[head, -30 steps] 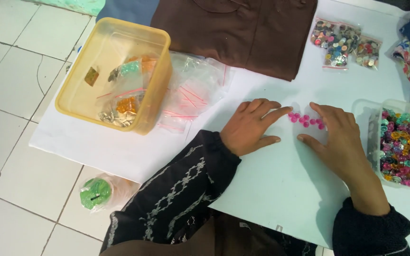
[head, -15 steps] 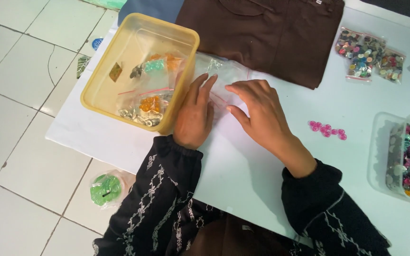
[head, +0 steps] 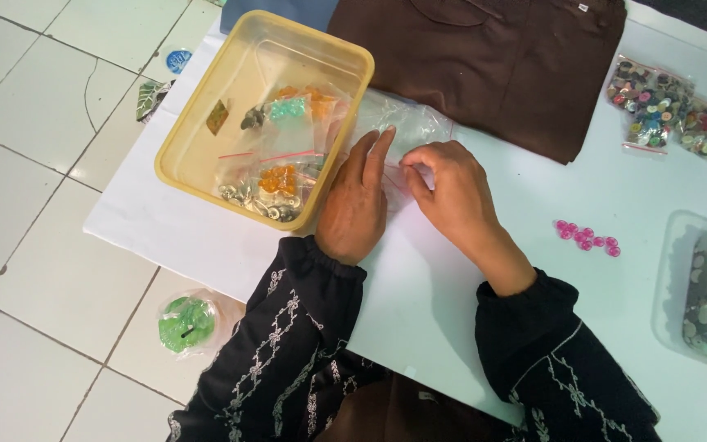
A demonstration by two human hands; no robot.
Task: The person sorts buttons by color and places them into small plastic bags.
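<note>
Clear plastic, thin and slippery: a pile of small zip bags (head: 407,131) lies on the white tabletop (head: 468,311) just right of the yellow tub (head: 198,123). My left hand (head: 356,205) rests flat on the pile's near edge, fingers straight. My right hand (head: 452,192) pinches one bag's edge between thumb and fingertips.

Risks as I judge them:
- Bags cling together; a pull may lift several at once.
- The left hand sits against the tub wall; a sideways shove could jog the tub and its packets of beads (head: 280,178).
- Pink buttons (head: 587,237) lie loose, well apart to the right; a sweeping right sleeve could scatter them.
- Tub stands near the tabletop's left edge; a push risks the floor.
</note>
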